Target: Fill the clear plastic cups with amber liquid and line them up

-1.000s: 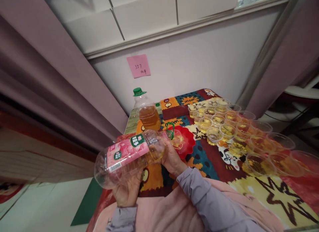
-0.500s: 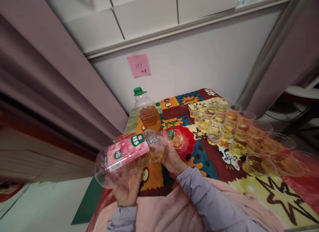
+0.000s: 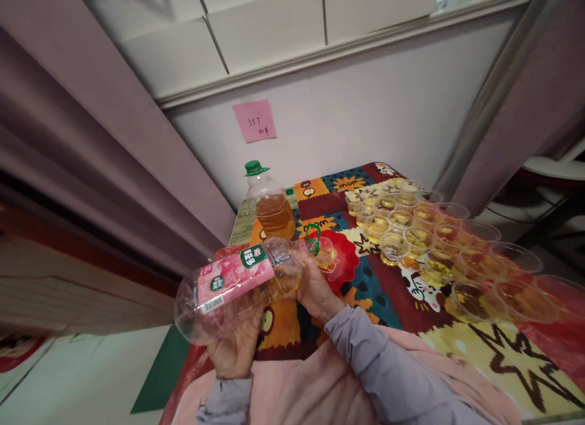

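Observation:
A large clear juice bottle [image 3: 237, 279] with a pink label lies tilted in both hands, its neck pointing right and some yellow liquid inside. My left hand [image 3: 237, 346] supports the body from below. Around the shoulder near the neck, my right hand [image 3: 317, 291] is closed, its fingers partly hidden by the bottle. The bottle's green handle ring [image 3: 313, 239] shows at the neck. Just beyond the mouth, a clear plastic cup [image 3: 325, 253] with a little yellow liquid stands on a red scalloped plate [image 3: 350, 263].
Behind stands another bottle [image 3: 274, 209] of amber liquid with a green cap [image 3: 256, 167]. A small green cap [image 3: 289, 192] lies near it. Rows of filled cups [image 3: 418, 239] cover the right of the patterned tablecloth [image 3: 381, 297]. A wall with a pink note [image 3: 255, 120] rises behind the table.
The bottle has shifted very slightly right at its base. Both hands keep their hold, and the cups and the other bottle stay where they were.

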